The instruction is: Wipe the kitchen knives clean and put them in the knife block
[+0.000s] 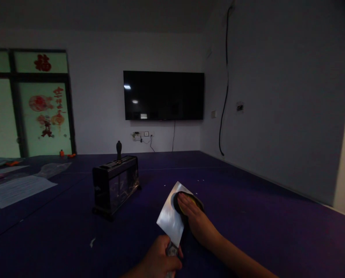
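Observation:
A cleaver [170, 216] with a broad shiny blade is in front of me, its handle toward my body. My left hand [162, 256] is wrapped round the dark handle. On the right part of the blade lies a dark round pad [176, 204] with some yellow on it; its exact kind is not clear. My right hand [193, 214] grips this pad from above, fingers stretched over it, and presses it against the blade. Left of the cleaver stands a black knife block [101, 189] with see-through sides and one black-handled tool [119, 150] upright in its top.
The dark blue-purple tabletop [247, 216] reaches back to the walls, with small white scraps on it. Papers [22, 189] and clear plastic [52, 169] lie at the left. Small orange items [61, 153] sit near the far edge. A television [163, 95] hangs on the back wall.

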The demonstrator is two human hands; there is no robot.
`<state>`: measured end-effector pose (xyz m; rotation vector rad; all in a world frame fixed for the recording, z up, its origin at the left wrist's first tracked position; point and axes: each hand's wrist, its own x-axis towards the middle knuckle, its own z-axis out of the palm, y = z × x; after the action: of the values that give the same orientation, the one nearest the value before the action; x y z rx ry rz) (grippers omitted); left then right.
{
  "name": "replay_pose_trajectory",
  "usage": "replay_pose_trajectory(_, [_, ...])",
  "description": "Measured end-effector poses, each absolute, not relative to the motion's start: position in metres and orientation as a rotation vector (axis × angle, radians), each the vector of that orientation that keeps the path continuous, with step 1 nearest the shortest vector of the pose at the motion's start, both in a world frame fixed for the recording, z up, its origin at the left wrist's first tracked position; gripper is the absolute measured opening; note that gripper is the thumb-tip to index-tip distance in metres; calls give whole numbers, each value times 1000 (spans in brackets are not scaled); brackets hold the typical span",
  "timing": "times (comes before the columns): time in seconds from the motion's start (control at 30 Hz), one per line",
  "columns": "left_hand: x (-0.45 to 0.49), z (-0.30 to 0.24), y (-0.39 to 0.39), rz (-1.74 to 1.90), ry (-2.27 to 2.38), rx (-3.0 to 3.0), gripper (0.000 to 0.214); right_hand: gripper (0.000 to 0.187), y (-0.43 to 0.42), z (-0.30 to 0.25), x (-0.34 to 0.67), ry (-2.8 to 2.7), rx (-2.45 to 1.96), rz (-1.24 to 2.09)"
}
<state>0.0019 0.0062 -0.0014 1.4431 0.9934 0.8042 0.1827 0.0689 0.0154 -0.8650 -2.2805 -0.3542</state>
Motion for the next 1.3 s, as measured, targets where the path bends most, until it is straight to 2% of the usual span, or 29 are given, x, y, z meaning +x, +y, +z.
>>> replay_pose_trajectory(0.33, [2,4,3,750,1030,1493,21,71,84,8,190,-2092,-967,-326])
replay_pose_trajectory(0.57, [4,14,-2,689,1152,1512,22,68,78,12,190,-2141,-939,-314])
replay_pose_trajectory(0.93, [3,2,6,737,1061,1520,24,64,45,22,165,-2364,-878,-297])
replay_pose_trajectory(1.3, [6,17,0,715,1038,1568,20,61,42,25,162,-2456,-771,-286])
